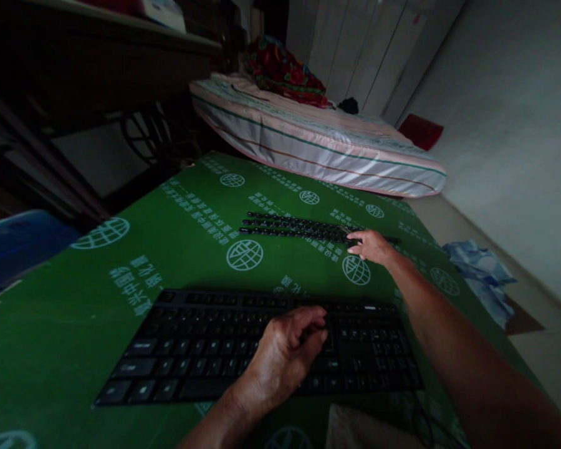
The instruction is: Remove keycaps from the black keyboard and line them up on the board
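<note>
"Hands first: what does the head view show of them?"

"Both are bare. The left hand is above the keyboard, right of its middle, with its fingers curled and its thumb bent toward them. Whether it pinches anything, I can't tell."

"And the other one?"

"The right hand reaches farther out, its fingers stretched forward and its thumb beneath them, at the rows of small black pieces, which look like keys. The fingertips are at the right part of those rows. It's too dark and small there to say whether they pinch a piece or only touch one."

"How do the rows lie?"

"Side by side, running mostly to the left of the right hand, with a bit showing past it on the right. They're beyond the keyboard and apart from it, all on the green surface."

"What else is around the hands?"

"Nearer the body than the left hand, and to its right, a pale item is cut off by the bottom edge. Well beyond both hands is a bed with a red patterned blanket. Right of the right hand, on the floor, lies a crumpled bluish cloth."
</note>
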`<state>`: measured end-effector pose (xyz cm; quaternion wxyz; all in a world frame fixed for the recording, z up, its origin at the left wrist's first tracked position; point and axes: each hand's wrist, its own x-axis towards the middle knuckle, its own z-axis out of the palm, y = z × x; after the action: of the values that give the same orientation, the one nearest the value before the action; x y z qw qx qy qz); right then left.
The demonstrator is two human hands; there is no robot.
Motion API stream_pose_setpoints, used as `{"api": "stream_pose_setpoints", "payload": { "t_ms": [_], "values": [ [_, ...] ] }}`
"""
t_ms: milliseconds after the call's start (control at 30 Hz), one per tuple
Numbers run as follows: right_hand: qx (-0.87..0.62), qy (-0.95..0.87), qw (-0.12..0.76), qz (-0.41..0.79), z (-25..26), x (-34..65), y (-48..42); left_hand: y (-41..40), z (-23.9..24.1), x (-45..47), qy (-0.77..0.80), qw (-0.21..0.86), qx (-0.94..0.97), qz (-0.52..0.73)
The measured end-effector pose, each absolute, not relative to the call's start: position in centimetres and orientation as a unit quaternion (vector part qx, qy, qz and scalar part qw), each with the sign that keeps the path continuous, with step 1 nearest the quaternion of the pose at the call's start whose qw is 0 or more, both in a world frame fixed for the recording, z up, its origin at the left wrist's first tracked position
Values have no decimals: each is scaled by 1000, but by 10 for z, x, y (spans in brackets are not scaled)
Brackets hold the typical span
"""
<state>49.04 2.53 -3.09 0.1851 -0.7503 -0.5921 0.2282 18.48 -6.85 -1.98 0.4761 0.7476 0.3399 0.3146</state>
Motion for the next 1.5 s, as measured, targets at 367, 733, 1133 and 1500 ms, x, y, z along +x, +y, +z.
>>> {"api": "stream_pose_setpoints", "payload": {
  "t_ms": [367,733,1133,1500],
  "values": [
    [-743,-589,211,238,-36,494,25,-69,-24,184,338,484,745,310],
    [-752,-588,225,196,-33,491,16,-69,-24,184,333,471,753,316],
    [-808,-542,229,-25,20,459,-52,-68,-23,187,341,489,723,349],
    [-741,-489,391,242,30,418,-135,-63,-32,191,320,512,703,377]
  ]
}}
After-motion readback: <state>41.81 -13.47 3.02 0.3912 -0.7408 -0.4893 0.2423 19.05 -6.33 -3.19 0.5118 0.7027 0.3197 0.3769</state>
